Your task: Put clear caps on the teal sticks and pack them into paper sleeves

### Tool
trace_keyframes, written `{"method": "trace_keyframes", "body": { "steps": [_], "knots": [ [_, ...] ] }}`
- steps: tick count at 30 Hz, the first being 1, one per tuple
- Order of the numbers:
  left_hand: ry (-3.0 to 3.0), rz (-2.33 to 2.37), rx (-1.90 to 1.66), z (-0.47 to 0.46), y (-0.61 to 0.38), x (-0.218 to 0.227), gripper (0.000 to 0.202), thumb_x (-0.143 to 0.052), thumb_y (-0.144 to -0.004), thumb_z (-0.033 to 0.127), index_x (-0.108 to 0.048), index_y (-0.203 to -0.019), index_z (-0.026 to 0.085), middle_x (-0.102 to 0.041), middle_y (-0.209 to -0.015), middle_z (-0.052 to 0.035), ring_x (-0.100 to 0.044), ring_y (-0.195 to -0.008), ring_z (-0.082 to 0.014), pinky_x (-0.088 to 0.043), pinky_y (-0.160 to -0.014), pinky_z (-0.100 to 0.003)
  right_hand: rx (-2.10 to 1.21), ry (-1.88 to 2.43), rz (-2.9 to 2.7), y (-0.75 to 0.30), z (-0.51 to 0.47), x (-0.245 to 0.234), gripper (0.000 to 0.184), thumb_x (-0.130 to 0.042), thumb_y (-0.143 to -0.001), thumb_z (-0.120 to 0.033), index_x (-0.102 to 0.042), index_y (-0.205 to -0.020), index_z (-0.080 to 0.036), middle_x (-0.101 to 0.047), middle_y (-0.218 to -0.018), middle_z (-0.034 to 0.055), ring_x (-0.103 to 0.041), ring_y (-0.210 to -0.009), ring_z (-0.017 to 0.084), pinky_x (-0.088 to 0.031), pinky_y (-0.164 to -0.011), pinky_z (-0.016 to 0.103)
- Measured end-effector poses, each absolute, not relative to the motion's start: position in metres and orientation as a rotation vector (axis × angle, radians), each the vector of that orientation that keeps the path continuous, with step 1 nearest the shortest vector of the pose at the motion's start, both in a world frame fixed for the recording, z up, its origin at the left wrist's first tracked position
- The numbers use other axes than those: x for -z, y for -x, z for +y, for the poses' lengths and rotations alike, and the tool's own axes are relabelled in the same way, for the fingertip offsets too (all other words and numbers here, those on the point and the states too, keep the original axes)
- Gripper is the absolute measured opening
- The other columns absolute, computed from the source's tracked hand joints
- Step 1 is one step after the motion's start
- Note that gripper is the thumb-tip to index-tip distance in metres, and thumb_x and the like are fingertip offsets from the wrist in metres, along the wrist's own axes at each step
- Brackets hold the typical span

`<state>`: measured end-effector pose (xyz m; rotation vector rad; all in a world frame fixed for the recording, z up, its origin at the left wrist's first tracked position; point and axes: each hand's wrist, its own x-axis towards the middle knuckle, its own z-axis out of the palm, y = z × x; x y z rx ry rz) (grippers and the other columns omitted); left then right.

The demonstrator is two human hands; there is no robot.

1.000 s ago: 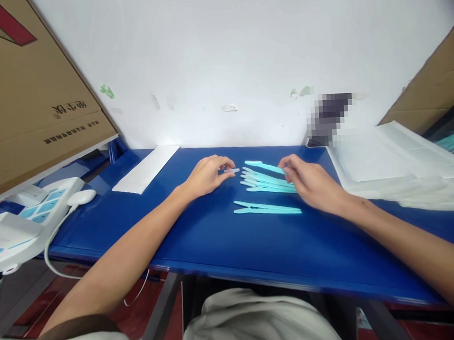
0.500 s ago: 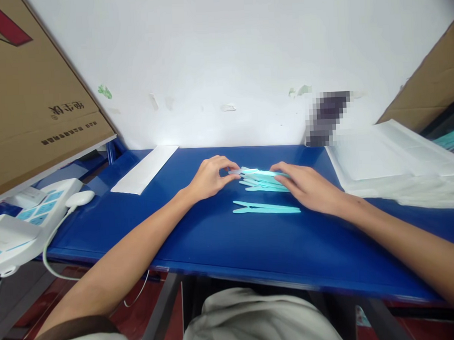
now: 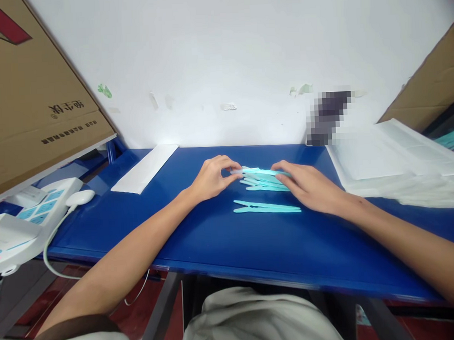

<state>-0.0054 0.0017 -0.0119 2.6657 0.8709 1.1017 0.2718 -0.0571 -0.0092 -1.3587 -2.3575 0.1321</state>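
Several long, slim turquoise clips (image 3: 267,182) with forked left ends lie in a loose pile on the blue table (image 3: 230,245). My left hand (image 3: 216,178) is closed in a pinch at the left end of the uppermost clip (image 3: 255,171), where a pale, translucent bit shows between thumb and forefinger. At that clip's other end, my right hand (image 3: 310,186) pinches it between thumb and fingers, just over the pile. Part of the pile is hidden behind the right hand. A separate turquoise clip (image 3: 266,207) rests nearer me, its fork pointing left, touched by neither hand.
A white strip (image 3: 146,169) lies at the back left. On the left are a white power strip (image 3: 51,207) with a cable and a large cardboard box (image 3: 32,98). Stacked clear plastic bags (image 3: 377,158) occupy the right. A white wall (image 3: 222,65) bounds the back.
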Motion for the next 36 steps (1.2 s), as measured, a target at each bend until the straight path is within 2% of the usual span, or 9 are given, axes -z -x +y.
{"method": "trace_keyframes", "body": {
  "steps": [6, 10, 14, 17, 20, 23, 26, 31, 36],
  "knots": [
    [-2.651, 0.81, -1.02, -0.005, -0.006, 0.014, 0.025, -0.066, -0.095, 0.042, -0.073, -0.1, 0.019, -0.074, -0.095, -0.0076, -0.066, -0.087, -0.0197, -0.052, -0.082, -0.035, -0.181, 1.248, -2.413, -0.263, -0.061, 0.008, 0.034, -0.031, -0.105, -0.041, -0.056, -0.12, -0.023, -0.071, -0.096, 0.0068, -0.065, -0.078, 0.022, -0.045, -0.068, 0.033],
    [-2.772, 0.917, -0.837, 0.007, 0.006, 0.012, 0.039, -0.06, -0.097, 0.05, -0.068, -0.121, 0.021, -0.07, -0.119, -0.0092, -0.061, -0.11, -0.0246, -0.047, -0.099, -0.041, -0.064, 1.331, -2.402, -0.268, -0.057, 0.01, 0.035, -0.033, -0.104, -0.041, -0.059, -0.119, -0.023, -0.073, -0.097, 0.0074, -0.065, -0.076, 0.022, -0.044, -0.065, 0.033],
    [-2.767, 1.299, -0.631, 0.029, 0.031, 0.019, 0.05, -0.044, -0.103, 0.046, -0.054, -0.143, 0.019, -0.054, -0.147, -0.0146, -0.048, -0.134, -0.0318, -0.04, -0.11, -0.051, 0.205, 1.457, -2.383, -0.274, -0.047, 0.017, 0.037, -0.034, -0.104, -0.041, -0.063, -0.119, -0.023, -0.075, -0.104, 0.0099, -0.067, -0.086, 0.027, -0.044, -0.069, 0.037],
    [-2.725, 1.385, -0.455, 0.042, 0.043, 0.025, 0.049, -0.038, -0.104, 0.043, -0.056, -0.143, 0.02, -0.048, -0.155, -0.0135, -0.042, -0.142, -0.0337, -0.037, -0.112, -0.056, 0.275, 1.431, -2.43, -0.274, -0.042, 0.019, 0.041, -0.033, -0.104, -0.04, -0.067, -0.115, -0.021, -0.075, -0.107, 0.0115, -0.065, -0.092, 0.028, -0.043, -0.074, 0.04],
    [-2.758, 1.277, -0.401, 0.046, 0.043, 0.024, 0.042, -0.039, -0.104, 0.036, -0.065, -0.132, 0.018, -0.06, -0.144, -0.0116, -0.052, -0.136, -0.0293, -0.04, -0.113, -0.05, 0.272, 1.41, -2.416, -0.272, -0.045, 0.012, 0.043, -0.034, -0.104, -0.042, -0.069, -0.115, -0.02, -0.074, -0.106, 0.0124, -0.063, -0.095, 0.03, -0.041, -0.078, 0.042],
    [-2.794, 1.15, -0.442, 0.042, 0.039, 0.019, 0.035, -0.044, -0.102, 0.031, -0.072, -0.12, 0.019, -0.071, -0.128, -0.0098, -0.064, -0.12, -0.0263, -0.047, -0.105, -0.043, 0.121, 1.41, -2.451, -0.271, -0.056, -0.001, 0.043, -0.04, -0.101, -0.051, -0.072, -0.106, -0.022, -0.071, -0.08, 0.0069, -0.062, -0.081, 0.026, -0.039, -0.081, 0.044],
    [-2.774, 1.007, -0.501, 0.033, 0.035, 0.013, 0.027, -0.052, -0.099, 0.029, -0.076, -0.109, 0.022, -0.075, -0.114, -0.0072, -0.069, -0.105, -0.0229, -0.052, -0.095, -0.038, -0.165, 1.408, -2.587, -0.27, -0.067, -0.01, 0.043, -0.05, -0.094, -0.06, -0.074, -0.091, -0.025, -0.06, -0.06, 0.0021, -0.059, -0.072, 0.024, -0.041, -0.076, 0.04],
    [-2.638, 0.84, -0.527, 0.018, 0.026, 0.007, 0.017, -0.064, -0.094, 0.029, -0.078, -0.1, 0.022, -0.077, -0.104, -0.0052, -0.071, -0.092, -0.0191, -0.054, -0.081, -0.032, -0.498, 1.433, -2.644, -0.268, -0.072, -0.014, 0.031, -0.057, -0.09, -0.051, -0.076, -0.088, -0.026, -0.056, -0.057, -0.0005, -0.051, -0.055, 0.016, -0.034, -0.053, 0.03],
    [-2.47, 0.89, -0.591, 0.012, 0.021, 0.004, 0.023, -0.074, -0.087, 0.03, -0.077, -0.107, 0.019, -0.078, -0.101, -0.0063, -0.07, -0.087, -0.0187, -0.054, -0.081, -0.032, -0.694, 1.5, -2.619, -0.27, -0.069, -0.019, 0.029, -0.058, -0.089, -0.047, -0.074, -0.088, -0.023, -0.051, -0.055, -0.0032, -0.042, -0.048, 0.012, -0.029, -0.049, 0.029]
  ]
}}
